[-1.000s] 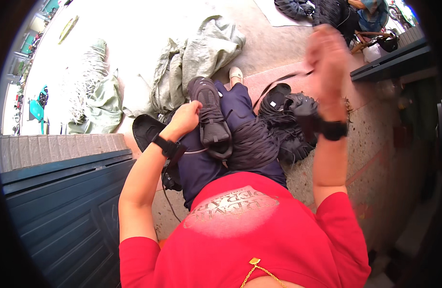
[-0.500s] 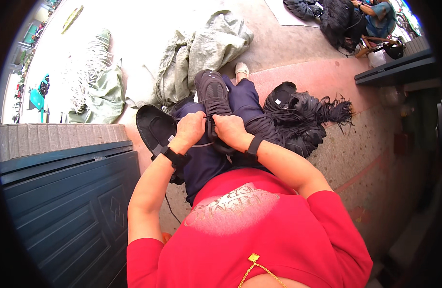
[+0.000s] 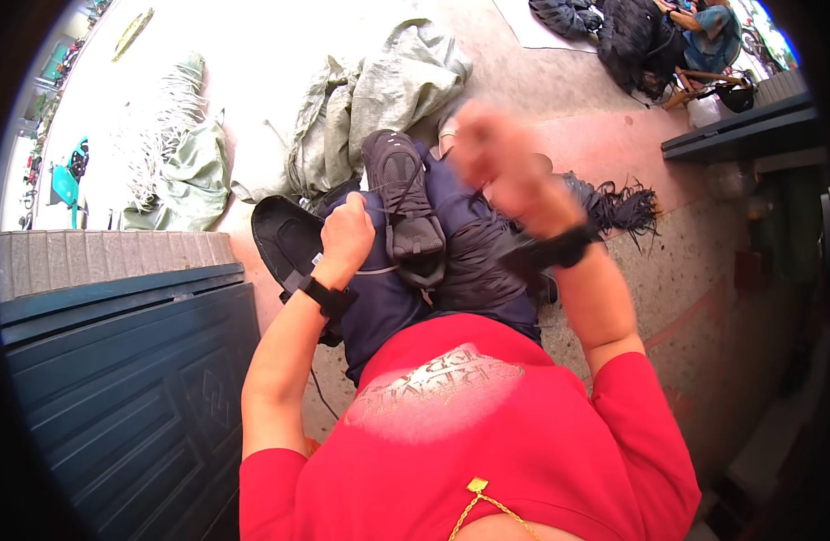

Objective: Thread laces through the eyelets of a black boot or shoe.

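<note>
A black lace-up shoe (image 3: 404,185) lies across my thighs, its toe pointing away from me. Close to its left side, my left hand (image 3: 347,233) is closed in a fist with a dark shoelace (image 3: 379,208) running from it towards the shoe. My right hand (image 3: 509,167) is raised beyond my right knee, smeared by motion, so its fingers cannot be made out. Left of my left leg is another black shoe (image 3: 287,236), partly hidden by my forearm. A bundle of black laces (image 3: 613,206) hangs and spreads to the right of my right leg, partly covered by my right hand.
Grey-green woven sacking (image 3: 388,77) lies crumpled beyond my feet. Farther left is a heap of pale strands (image 3: 176,108) on green sacking. Blue panelled doors (image 3: 135,388) stand at left. A person (image 3: 708,36) sits at far right beside black bundles (image 3: 636,45).
My right hand has swung away from the shoe, up and to the right. My left hand has shifted slightly left, still closed. The shoe has stayed on my lap.
</note>
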### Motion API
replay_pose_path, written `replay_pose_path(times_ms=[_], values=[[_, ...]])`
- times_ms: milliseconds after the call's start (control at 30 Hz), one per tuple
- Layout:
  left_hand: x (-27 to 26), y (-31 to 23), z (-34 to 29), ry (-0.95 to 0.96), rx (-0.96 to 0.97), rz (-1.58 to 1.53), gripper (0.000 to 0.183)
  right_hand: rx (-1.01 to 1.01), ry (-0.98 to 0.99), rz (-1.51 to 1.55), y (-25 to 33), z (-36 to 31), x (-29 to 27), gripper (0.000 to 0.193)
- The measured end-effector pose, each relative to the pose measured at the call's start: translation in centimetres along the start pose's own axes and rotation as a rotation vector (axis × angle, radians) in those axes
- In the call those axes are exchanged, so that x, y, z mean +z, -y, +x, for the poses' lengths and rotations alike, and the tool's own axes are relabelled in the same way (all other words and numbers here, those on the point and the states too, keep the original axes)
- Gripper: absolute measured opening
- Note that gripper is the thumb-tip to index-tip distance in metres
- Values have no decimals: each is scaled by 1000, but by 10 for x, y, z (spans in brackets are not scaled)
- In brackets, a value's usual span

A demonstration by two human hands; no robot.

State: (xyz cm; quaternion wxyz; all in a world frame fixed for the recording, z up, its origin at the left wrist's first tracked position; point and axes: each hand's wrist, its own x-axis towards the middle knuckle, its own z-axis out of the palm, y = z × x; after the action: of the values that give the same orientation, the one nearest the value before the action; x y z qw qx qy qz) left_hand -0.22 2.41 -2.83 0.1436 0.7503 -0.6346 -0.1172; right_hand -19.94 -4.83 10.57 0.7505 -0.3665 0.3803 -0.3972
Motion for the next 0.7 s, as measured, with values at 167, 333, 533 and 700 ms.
replay_pose_path(times_ms=[167, 333, 533, 700], values=[[-10, -18, 42, 482, 57, -87, 32, -561, 740, 228, 145, -29, -33, 28], [-49, -67, 68, 1057, 232, -786, 43, -428, 617, 268, 133, -24, 8, 28], [-85, -37, 80, 837, 198, -1248, 22, -634, 51, 111, 117, -6, -38, 21], [-141, 149, 105, -132, -658, -1945, 15, -319, -96, 613, 80, 8, -218, 21]])
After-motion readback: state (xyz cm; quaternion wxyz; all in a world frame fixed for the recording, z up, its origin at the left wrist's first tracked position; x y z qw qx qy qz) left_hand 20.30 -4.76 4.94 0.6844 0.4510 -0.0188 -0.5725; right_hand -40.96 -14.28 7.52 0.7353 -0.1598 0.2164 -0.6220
